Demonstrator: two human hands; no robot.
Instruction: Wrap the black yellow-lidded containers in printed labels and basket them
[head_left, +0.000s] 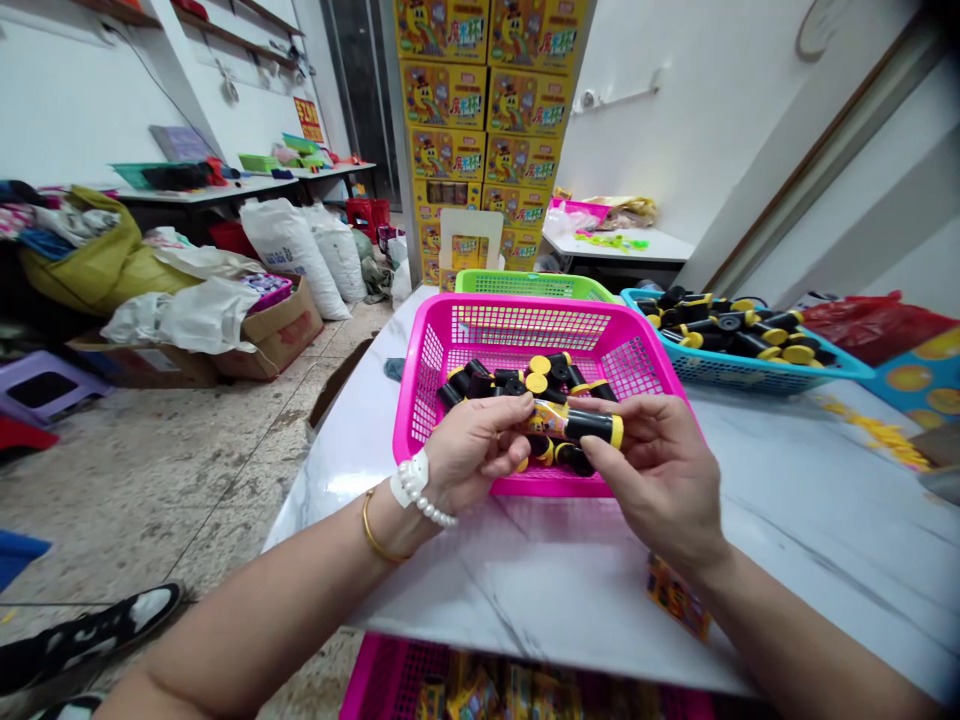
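Above the near part of the pink basket (409, 400), I hold a small black tube with a yellow end (592, 425) between both hands. A printed yellow-and-orange wrapper (550, 416) is at the tube's left end. My left hand (480, 435) pinches the far left end of that wrapper between thumb and finger. The thumb and fingers of my right hand (664, 470) are closed around the black part. Beneath them, several similar black tubes with yellow ends (536, 382) lie loose in the basket. Whether the tube is inside the wrapper, I cannot tell.
A green basket (536, 287) stands behind the pink one. On the right, a blue basket (772, 375) is heaped with black-and-yellow tubes. A small printed box (679, 597) is by my right forearm. Below the table edge, another pink basket (382, 680) holds printed packets.
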